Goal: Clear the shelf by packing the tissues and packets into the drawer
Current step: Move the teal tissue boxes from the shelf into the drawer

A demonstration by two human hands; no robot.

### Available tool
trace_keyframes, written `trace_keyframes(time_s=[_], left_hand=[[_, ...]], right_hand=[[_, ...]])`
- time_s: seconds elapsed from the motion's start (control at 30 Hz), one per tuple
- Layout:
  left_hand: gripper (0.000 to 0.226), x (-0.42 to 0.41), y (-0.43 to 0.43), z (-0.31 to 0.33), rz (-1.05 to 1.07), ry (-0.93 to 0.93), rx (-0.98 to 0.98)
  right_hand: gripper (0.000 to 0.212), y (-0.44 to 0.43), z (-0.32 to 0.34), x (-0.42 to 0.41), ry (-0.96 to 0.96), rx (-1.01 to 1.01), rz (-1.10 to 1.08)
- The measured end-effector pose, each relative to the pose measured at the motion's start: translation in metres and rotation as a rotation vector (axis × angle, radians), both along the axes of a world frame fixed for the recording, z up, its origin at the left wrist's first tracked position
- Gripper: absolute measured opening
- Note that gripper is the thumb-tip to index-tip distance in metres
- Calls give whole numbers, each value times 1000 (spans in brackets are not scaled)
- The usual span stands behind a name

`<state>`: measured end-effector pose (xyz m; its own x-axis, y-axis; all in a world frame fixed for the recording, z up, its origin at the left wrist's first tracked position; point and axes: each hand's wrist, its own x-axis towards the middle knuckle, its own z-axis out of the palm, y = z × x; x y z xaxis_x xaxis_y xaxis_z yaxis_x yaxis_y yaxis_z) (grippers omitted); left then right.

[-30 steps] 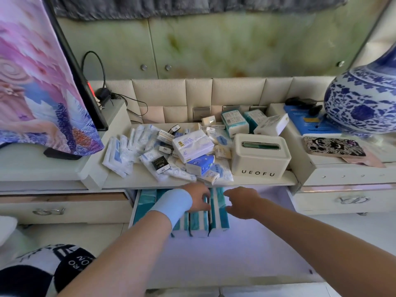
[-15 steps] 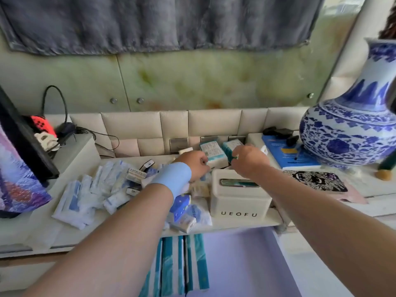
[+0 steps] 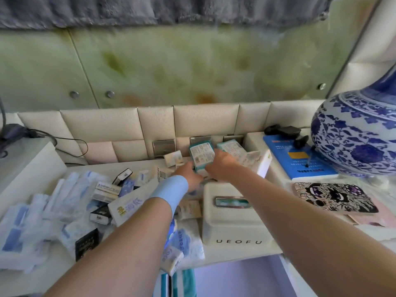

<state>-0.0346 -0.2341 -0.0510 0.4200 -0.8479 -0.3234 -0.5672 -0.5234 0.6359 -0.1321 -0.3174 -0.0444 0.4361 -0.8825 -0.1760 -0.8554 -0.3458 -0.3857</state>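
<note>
Head camera view, looking down over both forearms at a cluttered cream shelf (image 3: 137, 168). Both hands met at the back of the shelf on a teal-and-white tissue pack (image 3: 201, 156) that stood tilted on end. The left hand (image 3: 189, 175), with a pale blue wristband (image 3: 171, 190) on its wrist, was closed around the pack's lower edge. The right hand (image 3: 222, 166) pressed against the pack's right side; whether its fingers were curled around it could not be told. A second teal tissue pack (image 3: 230, 147) lay just behind the right hand, and a white box (image 3: 264, 166) leaned just to its right.

Just in front of the hands sat a white tissue dispenser (image 3: 235, 221) printed with the letters UEOFU. To the left, a loose heap of blue-and-white packets (image 3: 53, 211) and small boxes covered the shelf. Below the shelf's front edge, the open drawer (image 3: 235, 277) showed teal packs (image 3: 184, 284) standing at its left side.

On the raised surface to the right lay a patterned phone case (image 3: 334, 197), a blue booklet (image 3: 297, 159) and a large blue-and-white vase (image 3: 360, 133).
</note>
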Motion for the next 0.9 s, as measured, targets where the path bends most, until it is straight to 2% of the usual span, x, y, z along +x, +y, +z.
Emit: trace_keyframes(time_s=[0.13, 0.17, 0.27, 0.3, 0.4, 0.53, 0.57, 0.63, 0.7, 0.73, 0.8, 0.9], left_hand=[[39, 11, -5, -2, 109, 217, -128], [46, 15, -6, -3, 141, 246, -154], [87, 21, -5, -4, 197, 287, -208], [90, 22, -4, -3, 194, 282, -222], [67, 24, -6, 1, 285, 313, -305], [11, 38, -4, 5, 511, 250, -416], [9, 41, -2, 5, 533, 244, -415], [14, 45, 2, 5, 556, 234, -398], [20, 46, 4, 8, 549, 218, -369], [28, 46, 5, 8, 530, 215, -351], [51, 48, 5, 7, 474, 191, -303], [66, 51, 3, 6, 401, 167, -271]], right_hand=[[44, 0, -15, 25, -199, 177, -190], [43, -2, -15, 26, -266, 236, -262], [37, -9, -14, 26, -421, 402, -379], [35, -11, -12, 25, -490, 456, -407], [28, -14, -11, 25, -565, 514, -411], [23, -20, -14, 26, -432, 482, -145], [23, -23, -12, 25, -402, 402, -77], [26, -31, -5, 19, -277, 102, -8], [32, -44, -2, 11, -58, -216, 3], [37, -52, -5, 8, 58, -296, -5], [52, -65, -14, 3, 279, -292, -50], [71, -75, -26, 2, 377, -230, -93]])
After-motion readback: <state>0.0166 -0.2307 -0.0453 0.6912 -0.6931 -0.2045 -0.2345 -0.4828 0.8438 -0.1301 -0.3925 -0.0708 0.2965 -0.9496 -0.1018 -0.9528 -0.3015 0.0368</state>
